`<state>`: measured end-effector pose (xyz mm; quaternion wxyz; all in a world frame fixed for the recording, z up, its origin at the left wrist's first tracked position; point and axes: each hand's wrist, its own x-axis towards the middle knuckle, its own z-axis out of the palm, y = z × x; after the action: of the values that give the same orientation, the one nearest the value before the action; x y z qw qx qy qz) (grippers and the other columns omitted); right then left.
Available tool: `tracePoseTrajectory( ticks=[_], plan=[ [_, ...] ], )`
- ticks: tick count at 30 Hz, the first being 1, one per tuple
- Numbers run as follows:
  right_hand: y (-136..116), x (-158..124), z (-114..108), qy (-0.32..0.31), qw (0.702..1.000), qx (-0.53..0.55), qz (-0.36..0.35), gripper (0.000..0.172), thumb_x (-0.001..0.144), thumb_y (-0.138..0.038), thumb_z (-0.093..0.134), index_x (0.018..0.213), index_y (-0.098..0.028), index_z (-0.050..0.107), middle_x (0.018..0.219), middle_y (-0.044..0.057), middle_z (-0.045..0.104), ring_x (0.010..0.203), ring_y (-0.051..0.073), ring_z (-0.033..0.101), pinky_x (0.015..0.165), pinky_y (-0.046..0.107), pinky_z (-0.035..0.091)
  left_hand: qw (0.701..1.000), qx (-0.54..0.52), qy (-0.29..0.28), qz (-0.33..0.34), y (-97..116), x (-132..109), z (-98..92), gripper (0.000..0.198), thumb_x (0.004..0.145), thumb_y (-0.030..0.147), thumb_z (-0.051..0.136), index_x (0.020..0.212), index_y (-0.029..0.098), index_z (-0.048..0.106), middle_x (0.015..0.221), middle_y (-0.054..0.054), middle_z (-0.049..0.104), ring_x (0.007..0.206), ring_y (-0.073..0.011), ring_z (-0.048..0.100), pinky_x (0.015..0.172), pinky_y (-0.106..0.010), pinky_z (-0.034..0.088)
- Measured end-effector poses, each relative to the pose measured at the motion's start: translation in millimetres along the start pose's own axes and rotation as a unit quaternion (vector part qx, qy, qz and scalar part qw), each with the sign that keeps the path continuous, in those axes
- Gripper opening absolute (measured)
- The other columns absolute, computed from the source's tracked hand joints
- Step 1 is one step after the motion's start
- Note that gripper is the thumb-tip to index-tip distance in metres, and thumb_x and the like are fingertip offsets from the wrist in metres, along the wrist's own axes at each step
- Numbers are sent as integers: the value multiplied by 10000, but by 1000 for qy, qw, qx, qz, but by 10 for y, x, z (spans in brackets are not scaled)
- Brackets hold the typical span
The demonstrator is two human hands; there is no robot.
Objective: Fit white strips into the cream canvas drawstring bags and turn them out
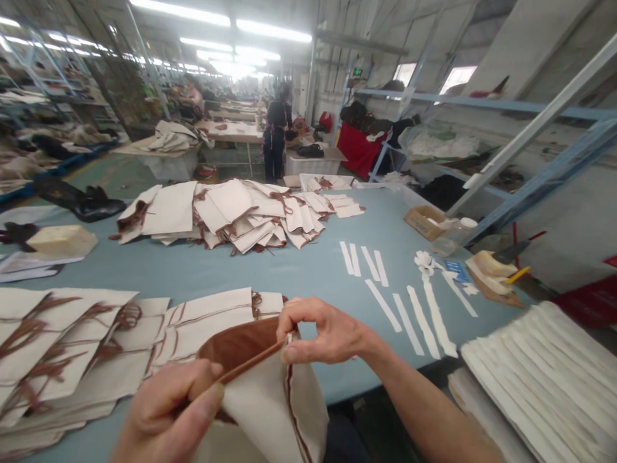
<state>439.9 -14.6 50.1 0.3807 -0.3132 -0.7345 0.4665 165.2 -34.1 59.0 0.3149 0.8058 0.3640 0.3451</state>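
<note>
My left hand [168, 405] and my right hand [321, 331] both pinch the brown-trimmed top edge of a cream fabric bag [270, 402], holding its mouth apart just above the near edge of the blue table [308, 270]. The bag's brown lining shows between my hands. My left thumb presses on the brown rim. My right thumb and forefinger grip the rim's far corner.
Cream bags with brown cords lie fanned at my left [87, 347] and piled across the table's far side [236, 215]. White strips [409, 308] lie to the right, beside a stack of white pieces [544, 379] and a cardboard box [424, 222]. A person [277, 132] stands far back.
</note>
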Motion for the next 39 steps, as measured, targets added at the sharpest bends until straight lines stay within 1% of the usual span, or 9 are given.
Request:
tracePoseTrajectory(
  ticks=[5, 7, 9, 12, 15, 18, 22, 28, 39],
  plan=[
    [-199, 55, -15, -53, 998, 11, -19, 354, 933, -489, 783, 851, -151, 714, 812, 15, 709, 739, 126, 581, 739, 254, 479, 985, 142, 23, 95, -241, 52, -173, 379, 1004, 226, 515, 626, 213, 500, 535, 48, 497, 465, -108, 487, 510, -246, 362],
    [-234, 110, 3, -65, 998, 18, -19, 343, 934, -472, 788, 848, -149, 715, 795, 3, 693, 717, 118, 556, 714, 246, 460, 988, 132, -10, 83, -346, 106, -214, 387, 1021, 224, 503, 635, 209, 520, 542, 51, 506, 471, -105, 493, 495, -224, 362],
    [-255, 166, 30, -70, 997, 22, -24, 322, 938, -443, 790, 841, -146, 714, 775, -8, 676, 700, 113, 541, 689, 238, 441, 992, 99, -48, 58, -405, 161, -236, 314, 1034, 292, 522, 755, 204, 636, 656, 21, 639, 590, -134, 605, 561, -211, 445],
    [-276, 234, 89, -78, 995, 11, -65, 263, 938, -377, 800, 850, -147, 708, 765, -25, 652, 686, 103, 530, 670, 225, 419, 995, 53, -64, 53, -350, 231, -225, 267, 1005, 440, 629, 1088, 205, 726, 1016, -55, 787, 929, -213, 724, 822, -265, 551],
    [-295, 263, 148, -73, 992, -24, -102, 251, 926, -357, 818, 850, -157, 687, 772, -36, 633, 686, 96, 525, 670, 216, 410, 991, 2, -90, 99, -135, 291, -172, 320, 1029, 501, 601, 1048, 208, 730, 1046, -67, 786, 1010, -231, 717, 937, -304, 540],
    [-314, 226, 174, -50, 989, -79, -113, 303, 902, -384, 847, 819, -167, 652, 755, -44, 603, 687, 98, 518, 669, 222, 392, 987, -33, -112, 113, 115, 331, -109, 350, 1073, 418, 499, 887, 191, 689, 885, -44, 756, 852, -191, 700, 816, -267, 539],
    [-322, 95, 156, -37, 993, -67, -88, 324, 892, -368, 858, 819, -173, 610, 743, -58, 572, 659, 87, 482, 632, 214, 367, 988, -24, -143, 61, 294, 343, -39, 215, 991, 226, 519, 821, 193, 646, 766, 25, 695, 693, -116, 636, 675, -197, 481],
    [-253, -82, 144, -22, 999, 29, -30, 367, 863, -369, 866, 827, -190, 548, 736, -75, 516, 648, 86, 424, 593, 208, 346, 979, -37, -197, 44, 317, 399, 103, 232, 976, 179, 505, 798, 175, 653, 753, 36, 645, 690, -98, 579, 659, -176, 447],
    [-38, -247, 178, -26, 986, 157, 41, 419, 793, -438, 905, 825, -179, 578, 766, -53, 539, 693, 104, 439, 633, 231, 356, 980, -103, -172, 8, 329, 273, 304, 268, 1005, 223, 490, 793, 181, 648, 697, 50, 585, 640, -97, 535, 617, -177, 415]
  ],
)
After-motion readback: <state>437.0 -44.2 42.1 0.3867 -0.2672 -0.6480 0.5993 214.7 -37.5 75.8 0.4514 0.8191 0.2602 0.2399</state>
